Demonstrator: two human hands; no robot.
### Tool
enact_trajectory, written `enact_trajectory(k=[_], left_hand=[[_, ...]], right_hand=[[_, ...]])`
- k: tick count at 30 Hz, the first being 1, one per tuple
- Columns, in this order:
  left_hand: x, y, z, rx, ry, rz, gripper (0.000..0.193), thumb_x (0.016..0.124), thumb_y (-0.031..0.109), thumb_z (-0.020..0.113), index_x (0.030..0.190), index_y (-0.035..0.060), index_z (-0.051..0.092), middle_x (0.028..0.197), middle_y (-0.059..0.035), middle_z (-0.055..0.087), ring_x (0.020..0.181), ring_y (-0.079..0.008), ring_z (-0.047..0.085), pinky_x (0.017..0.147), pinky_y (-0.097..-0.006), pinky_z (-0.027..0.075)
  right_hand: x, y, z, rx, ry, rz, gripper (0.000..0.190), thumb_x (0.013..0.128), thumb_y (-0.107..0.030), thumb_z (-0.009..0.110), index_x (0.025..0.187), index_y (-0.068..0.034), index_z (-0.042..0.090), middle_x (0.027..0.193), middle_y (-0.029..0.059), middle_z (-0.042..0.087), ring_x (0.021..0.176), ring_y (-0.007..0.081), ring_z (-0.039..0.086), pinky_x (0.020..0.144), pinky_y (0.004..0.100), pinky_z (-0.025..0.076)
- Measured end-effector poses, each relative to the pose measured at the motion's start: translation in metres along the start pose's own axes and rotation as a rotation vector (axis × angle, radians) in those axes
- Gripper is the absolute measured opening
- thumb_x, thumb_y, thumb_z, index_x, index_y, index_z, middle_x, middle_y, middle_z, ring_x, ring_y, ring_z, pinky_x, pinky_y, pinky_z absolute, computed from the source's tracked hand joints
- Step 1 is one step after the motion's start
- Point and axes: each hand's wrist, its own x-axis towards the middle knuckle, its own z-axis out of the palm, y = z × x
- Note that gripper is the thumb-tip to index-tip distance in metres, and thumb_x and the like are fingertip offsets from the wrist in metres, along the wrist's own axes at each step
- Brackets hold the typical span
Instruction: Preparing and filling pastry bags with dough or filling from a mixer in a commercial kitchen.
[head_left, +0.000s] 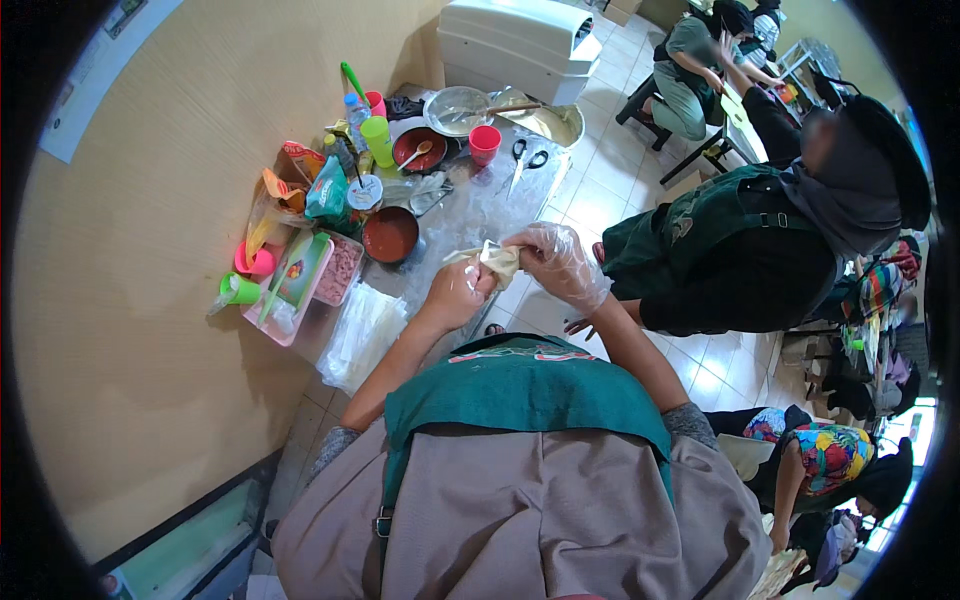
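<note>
A piece of pale, soft dough (499, 257) is held between my two hands in front of my chest, over the near right edge of the table. My left hand (460, 291), bare, has its fingers closed around the lower left part of it. Pinching its upper right side is my right hand (561, 262), which wears a clear plastic glove. A pot of red sauce (391, 234) stands to the left of my hands. Beyond it, a second bowl of red sauce (420, 148) has a wooden spoon (415, 154) in it.
Plastic film covers the table (480, 202). Scissors (519, 166), a red cup (484, 144), a clear bowl (457, 111) and a large basin (559, 125) lie towards the back. At left are a tub of pink meat pieces (339, 271) and plastic bags (361, 334). A person (750, 240) stands close on the right.
</note>
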Motion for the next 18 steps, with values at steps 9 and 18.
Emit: enact_trajectory(k=[9, 18], left_hand=[[-0.001, 0.014, -0.005, 0.408, 0.077, -0.045, 0.018, 0.076, 0.02, 0.048, 0.077, 0.003, 0.052, 0.063, -0.0179, 0.057, 0.062, -0.0377, 0.055, 0.056, -0.0457, 0.042], [0.004, 0.008, 0.022, -0.548, 0.031, -0.289, 0.021, 0.088, 0.012, 0.04, 0.103, -0.0028, 0.043, 0.068, -0.0108, 0.061, 0.067, -0.0208, 0.063, 0.057, -0.032, 0.049]], right_hand=[[-0.006, -0.012, -0.016, -0.49, 0.279, -0.191, 0.016, 0.074, -0.008, 0.057, 0.089, -0.008, 0.055, 0.084, 0.011, 0.053, 0.067, 0.0301, 0.056, 0.059, 0.0369, 0.046], [0.004, -0.025, -0.015, -0.221, 0.269, -0.489, 0.019, 0.072, -0.001, 0.057, 0.089, -0.006, 0.054, 0.088, 0.0115, 0.054, 0.073, 0.0295, 0.056, 0.062, 0.0346, 0.047]])
